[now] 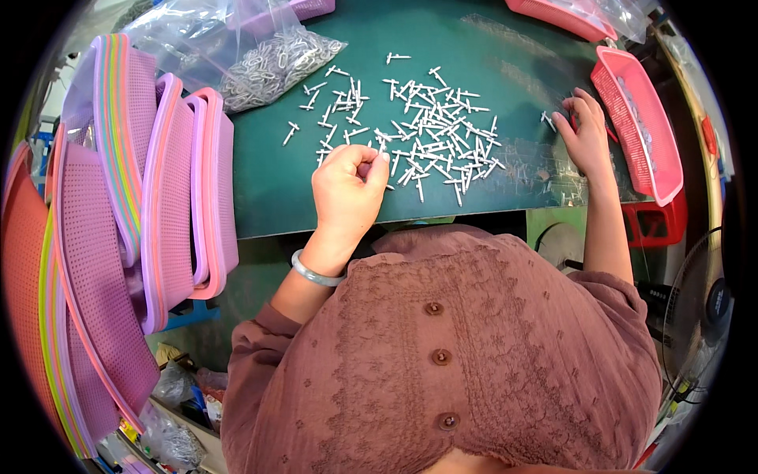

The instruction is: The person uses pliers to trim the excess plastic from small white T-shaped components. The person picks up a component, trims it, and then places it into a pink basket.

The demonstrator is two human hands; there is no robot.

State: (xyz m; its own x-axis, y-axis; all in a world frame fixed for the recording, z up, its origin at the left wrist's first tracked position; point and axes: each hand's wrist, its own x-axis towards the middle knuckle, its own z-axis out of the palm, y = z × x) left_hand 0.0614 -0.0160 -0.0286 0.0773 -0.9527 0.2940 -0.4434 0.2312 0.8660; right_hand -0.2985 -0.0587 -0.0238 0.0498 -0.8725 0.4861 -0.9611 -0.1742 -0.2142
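Small white pin-like pieces with short crossbars (446,130) lie in a loose heap on the green tabletop (379,31). My left hand (347,189) is at the near left side of the heap, thumb and forefinger pinched together on one white piece (382,146). To the right of the heap, my right hand (586,134) curls around a small red-handled tool (612,134), mostly covered by my fingers, so its exact kind is unclear. A single white piece (548,120) sits by my right thumb; whether the tool touches it cannot be made out.
Right of my right hand stands a pink basket (647,134) with small pieces inside. A clear bag of metal clips (276,67) lies at the far left. Stacked purple and pink baskets (170,197) crowd the table's left side. A fan (695,308) stands at the lower right.
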